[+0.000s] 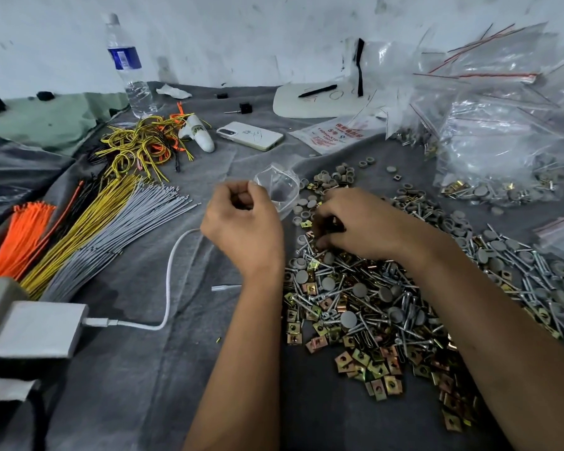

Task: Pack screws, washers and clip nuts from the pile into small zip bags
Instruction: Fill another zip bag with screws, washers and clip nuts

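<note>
Two hands work: my left hand (241,222) pinches an open zip bag (279,187) by its rim. My right hand (355,222), fingers curled, digs into the hardware pile (355,307). The bag's mouth lies at ten o'clock from those fingers, very near.

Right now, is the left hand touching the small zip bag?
Touching. The head view shows the left hand with fingers curled, pinching the near edge of the small zip bag and holding it open beside the pile.

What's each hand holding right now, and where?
Left hand pinches the small zip bag at its near edge. Right hand reaches into the pile; any hold is hidden.
</note>
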`<act>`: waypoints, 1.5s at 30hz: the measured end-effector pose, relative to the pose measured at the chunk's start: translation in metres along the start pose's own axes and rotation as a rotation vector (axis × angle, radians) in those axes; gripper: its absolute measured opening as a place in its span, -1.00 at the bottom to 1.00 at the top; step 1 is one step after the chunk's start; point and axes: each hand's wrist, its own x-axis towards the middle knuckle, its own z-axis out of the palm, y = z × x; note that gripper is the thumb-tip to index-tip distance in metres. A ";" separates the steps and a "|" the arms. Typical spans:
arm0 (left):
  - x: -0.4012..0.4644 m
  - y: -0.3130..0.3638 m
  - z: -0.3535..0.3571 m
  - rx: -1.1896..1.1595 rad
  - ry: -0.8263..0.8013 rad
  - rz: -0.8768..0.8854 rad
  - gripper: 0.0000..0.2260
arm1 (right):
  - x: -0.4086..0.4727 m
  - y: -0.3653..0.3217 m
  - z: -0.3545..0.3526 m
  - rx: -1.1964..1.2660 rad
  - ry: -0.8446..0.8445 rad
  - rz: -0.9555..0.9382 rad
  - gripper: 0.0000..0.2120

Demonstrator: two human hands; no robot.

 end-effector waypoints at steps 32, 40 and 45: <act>-0.006 0.000 0.003 -0.007 -0.116 -0.035 -0.90 | 0.033 0.008 -0.007 -0.200 0.020 0.141 -0.80; -0.006 -0.001 0.005 0.010 -0.159 -0.048 -0.86 | 0.010 0.019 -0.004 0.187 0.293 0.085 -0.91; -0.013 0.002 0.009 0.019 -0.286 0.025 -0.82 | -0.007 0.007 -0.011 0.523 0.510 -0.087 -0.89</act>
